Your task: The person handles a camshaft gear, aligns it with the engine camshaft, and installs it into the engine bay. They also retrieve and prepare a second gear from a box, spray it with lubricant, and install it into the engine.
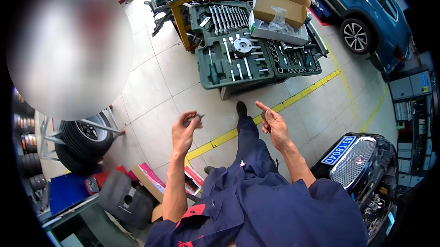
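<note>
My left hand [187,128] is raised in front of me, fingertips curled around something small and dark that I cannot make out. My right hand [272,123] is raised opposite, index finger extended and the other fingers bent with the thumb over them; whatever they may hold is too small to name. Beyond both hands, an open green tool case [215,75] holds several wrenches, sockets and a screwdriver. A silver round part [243,45] lies on it, and an open cardboard box [279,2] containing clear plastic sits at its back right.
A metal worktable [176,2] stands behind the case. A blue car [376,4] is at upper right, a car front [355,164] close at lower right. Tyres on a rack [80,146], flat boxes [149,178] and shelving [408,89] surround me. Yellow lines cross the tiled floor [165,91].
</note>
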A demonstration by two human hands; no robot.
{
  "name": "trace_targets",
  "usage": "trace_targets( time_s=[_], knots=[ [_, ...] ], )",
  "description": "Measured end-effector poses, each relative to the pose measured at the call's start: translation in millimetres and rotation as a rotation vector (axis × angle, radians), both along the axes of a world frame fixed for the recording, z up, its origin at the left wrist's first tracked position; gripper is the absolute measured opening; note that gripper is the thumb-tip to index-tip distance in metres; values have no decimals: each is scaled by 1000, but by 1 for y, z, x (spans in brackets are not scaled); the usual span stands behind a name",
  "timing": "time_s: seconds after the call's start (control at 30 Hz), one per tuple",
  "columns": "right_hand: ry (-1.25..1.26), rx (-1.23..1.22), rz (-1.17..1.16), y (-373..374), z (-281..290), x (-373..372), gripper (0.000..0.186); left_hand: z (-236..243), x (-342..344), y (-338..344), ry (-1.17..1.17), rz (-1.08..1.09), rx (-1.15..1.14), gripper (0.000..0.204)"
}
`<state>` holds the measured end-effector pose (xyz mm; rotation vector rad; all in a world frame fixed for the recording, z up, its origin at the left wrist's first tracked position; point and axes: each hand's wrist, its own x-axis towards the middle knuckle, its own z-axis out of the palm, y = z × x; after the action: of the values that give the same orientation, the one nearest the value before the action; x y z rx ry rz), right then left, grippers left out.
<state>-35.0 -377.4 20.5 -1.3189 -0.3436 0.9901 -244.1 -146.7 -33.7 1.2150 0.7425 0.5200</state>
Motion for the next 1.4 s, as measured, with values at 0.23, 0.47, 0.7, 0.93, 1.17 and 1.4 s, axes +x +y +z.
trace_targets(
  time_s=[0.23,0.47,0.7,0.93,1.17,1.4],
  knots=[
    [56,91,-56,36,-19,153,50,28,242,39,179,-79,321,31],
    [211,40,19,60,-28,248,52,-5,341,60,318,-96,346,30],
    [302,57,26,78,-38,300,53,-9,365,64,492,-218,625,30],
    [325,44,-6,99,-39,316,50,4,363,67,658,-230,1008,37],
    [346,-37,-7,112,-50,320,46,2,366,82,844,-201,425,63],
    [178,-127,20,116,-63,328,39,-18,370,97,862,-352,502,70]
  ],
)
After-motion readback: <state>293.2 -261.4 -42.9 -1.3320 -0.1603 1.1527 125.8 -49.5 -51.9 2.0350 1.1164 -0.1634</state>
